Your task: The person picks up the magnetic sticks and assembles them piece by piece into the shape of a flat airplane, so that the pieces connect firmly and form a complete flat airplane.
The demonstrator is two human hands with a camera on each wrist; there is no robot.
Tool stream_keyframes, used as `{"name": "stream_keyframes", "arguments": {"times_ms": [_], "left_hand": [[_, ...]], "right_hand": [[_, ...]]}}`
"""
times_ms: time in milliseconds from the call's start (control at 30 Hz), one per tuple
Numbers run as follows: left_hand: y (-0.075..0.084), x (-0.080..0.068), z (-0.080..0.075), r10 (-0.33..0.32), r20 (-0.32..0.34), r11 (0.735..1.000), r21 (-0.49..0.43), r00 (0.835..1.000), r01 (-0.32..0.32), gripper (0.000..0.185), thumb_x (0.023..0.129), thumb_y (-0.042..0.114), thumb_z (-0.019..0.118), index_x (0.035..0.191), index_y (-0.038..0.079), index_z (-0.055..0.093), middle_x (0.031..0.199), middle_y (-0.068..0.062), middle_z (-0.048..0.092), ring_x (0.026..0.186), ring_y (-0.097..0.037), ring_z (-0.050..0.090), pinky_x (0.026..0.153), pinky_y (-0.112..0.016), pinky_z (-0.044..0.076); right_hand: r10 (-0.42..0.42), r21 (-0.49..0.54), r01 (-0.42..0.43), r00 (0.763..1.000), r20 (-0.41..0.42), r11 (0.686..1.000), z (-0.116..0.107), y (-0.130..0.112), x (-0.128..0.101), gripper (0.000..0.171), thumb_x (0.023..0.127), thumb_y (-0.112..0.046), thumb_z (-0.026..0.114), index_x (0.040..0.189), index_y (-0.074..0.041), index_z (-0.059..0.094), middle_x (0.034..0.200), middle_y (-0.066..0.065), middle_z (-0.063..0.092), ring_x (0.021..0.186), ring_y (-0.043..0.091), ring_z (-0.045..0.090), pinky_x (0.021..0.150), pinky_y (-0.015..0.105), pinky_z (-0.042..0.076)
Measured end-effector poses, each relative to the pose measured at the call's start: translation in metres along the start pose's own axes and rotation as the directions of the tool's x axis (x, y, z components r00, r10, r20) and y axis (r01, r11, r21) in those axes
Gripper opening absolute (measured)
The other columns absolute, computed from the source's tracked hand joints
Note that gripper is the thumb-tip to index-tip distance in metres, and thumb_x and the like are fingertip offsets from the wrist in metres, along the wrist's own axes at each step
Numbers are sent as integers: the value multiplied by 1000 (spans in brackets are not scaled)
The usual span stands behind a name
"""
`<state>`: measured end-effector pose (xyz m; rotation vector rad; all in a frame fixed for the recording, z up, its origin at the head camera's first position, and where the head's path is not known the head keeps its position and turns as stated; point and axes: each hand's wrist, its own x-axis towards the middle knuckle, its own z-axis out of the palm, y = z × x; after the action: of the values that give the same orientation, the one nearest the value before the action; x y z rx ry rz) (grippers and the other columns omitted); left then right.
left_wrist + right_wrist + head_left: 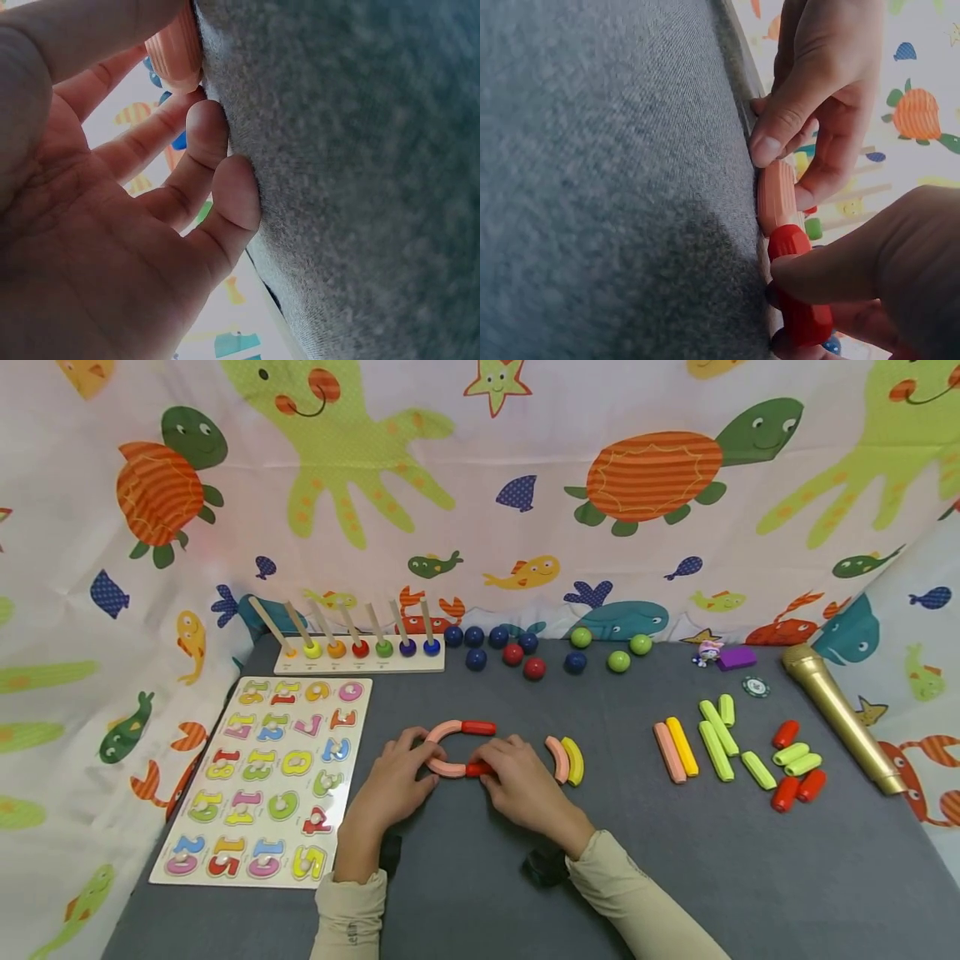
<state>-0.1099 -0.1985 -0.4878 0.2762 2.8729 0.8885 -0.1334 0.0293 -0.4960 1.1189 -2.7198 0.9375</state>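
Observation:
On the grey cloth point(675, 860) lies a pink curved piece point(438, 748) shaped like a C, with a short red piece point(477, 727) at its upper end. My left hand point(423, 768) pinches the pink curve point(776, 196) between thumb and finger; its other fingers rest on the cloth point(360, 187). My right hand point(487, 770) pinches a second short red piece point(799, 300) against the curve's lower end. The left wrist view shows only the pink piece's tip point(174, 45) above my fingers point(236, 191).
A number puzzle board point(262, 777) lies to the left, with a peg stacker point(360, 652) behind it. Blue, red and green balls point(534, 668) sit at the back. Pink and yellow curves point(566, 760), several coloured sticks point(716, 743) and a gold microphone point(840, 718) lie to the right.

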Motion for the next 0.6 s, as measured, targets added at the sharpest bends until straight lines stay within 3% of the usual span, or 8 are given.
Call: {"name": "stream_keyframes", "arguments": {"times_ms": [200, 300, 400, 467, 500, 600], "left_hand": [[1, 0, 2, -9, -3, 1000, -18, 1000, 9, 23, 97, 9, 79, 118, 15, 72, 148, -19, 51, 123, -48, 51, 102, -68, 43], [1, 0, 2, -6, -3, 1000, -16, 1000, 6, 22, 98, 8, 78, 118, 15, 72, 149, -20, 50, 123, -49, 51, 102, -68, 43], [1, 0, 2, -5, -4, 1000, -1, 1000, 5, 23, 99, 6, 76, 119, 14, 73, 149, -20, 50, 122, -48, 52, 102, -67, 44], [0, 0, 2, -6, -5, 1000, 11, 1000, 6, 24, 99, 3, 74, 120, 14, 74, 148, -20, 50, 122, -47, 52, 103, -66, 45], [0, 0, 2, -3, -9, 1000, 15, 1000, 3, 24, 99, 2, 73, 119, 15, 74, 148, -20, 51, 121, -47, 52, 102, -66, 45], [-1, 1, 3, -2, -13, 1000, 12, 1000, 2, 24, 99, 0, 72, 117, 16, 74, 147, -19, 52, 121, -46, 52, 103, -66, 45]], "right_hand": [[-73, -221, 78, 997, 29, 972, -2, -2, 1, 22, 95, 2, 75, 113, -10, 80, 99, 7, 70, 80, 27, 45, 75, 43, 43], [-59, -219, 62, 998, 18, 974, -5, -4, -1, 24, 94, 5, 74, 112, -10, 81, 99, 8, 71, 79, 26, 45, 75, 42, 44], [38, -55, -39, 999, -36, 998, -9, -5, -2, 22, 92, 9, 74, 106, -8, 76, 96, 5, 69, 79, 23, 49, 76, 39, 45], [144, 117, -137, 988, -59, 984, -10, -5, -1, 20, 92, 9, 74, 103, -7, 69, 90, 3, 65, 76, 21, 53, 72, 36, 46], [202, 202, -187, 978, -56, 961, -11, -5, 0, 21, 92, 8, 75, 103, -7, 66, 87, 1, 63, 74, 19, 53, 69, 34, 46], [354, 402, -327, 935, 8, 855, -10, -6, 0, 21, 93, 3, 77, 104, -8, 63, 81, -1, 60, 67, 17, 55, 62, 32, 46]]}}
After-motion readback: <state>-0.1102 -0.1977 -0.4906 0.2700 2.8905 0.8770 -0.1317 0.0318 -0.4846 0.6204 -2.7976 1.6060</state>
